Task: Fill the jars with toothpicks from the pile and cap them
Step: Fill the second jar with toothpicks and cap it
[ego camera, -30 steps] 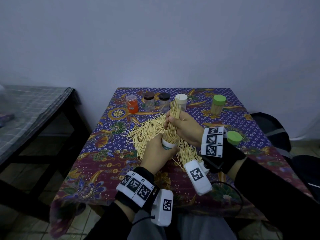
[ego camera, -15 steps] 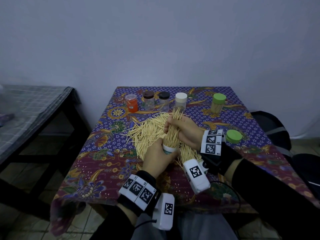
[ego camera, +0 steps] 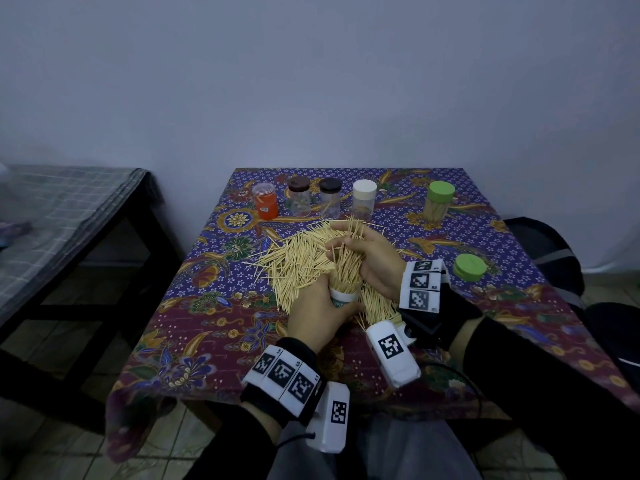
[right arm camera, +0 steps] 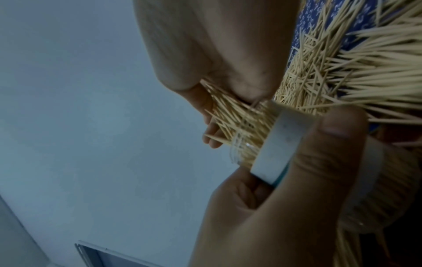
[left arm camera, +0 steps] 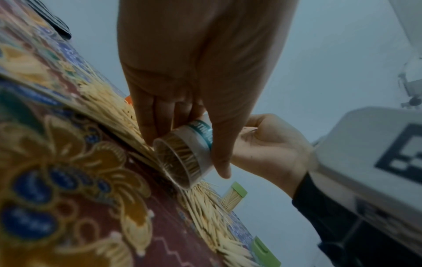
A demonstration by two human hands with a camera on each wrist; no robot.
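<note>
Left hand [ego camera: 320, 315] wrapped round open jar [ego camera: 343, 295] above the pile [ego camera: 298, 261], right hand [ego camera: 372, 261] clasping a toothpick bundle [ego camera: 348, 265] standing in its mouth, green lid [ego camera: 470, 267] lying well right.

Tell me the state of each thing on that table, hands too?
Held jar: uncapped, tilted, toothpicks sticking out.
Left hand: grips the held jar.
Right hand: holds the toothpick bundle at the jar's mouth.
Pile: loose on the cloth.
Green-capped jar: capped, full.
Green cap: lying loose.
Orange jar: upright, capped.
</note>
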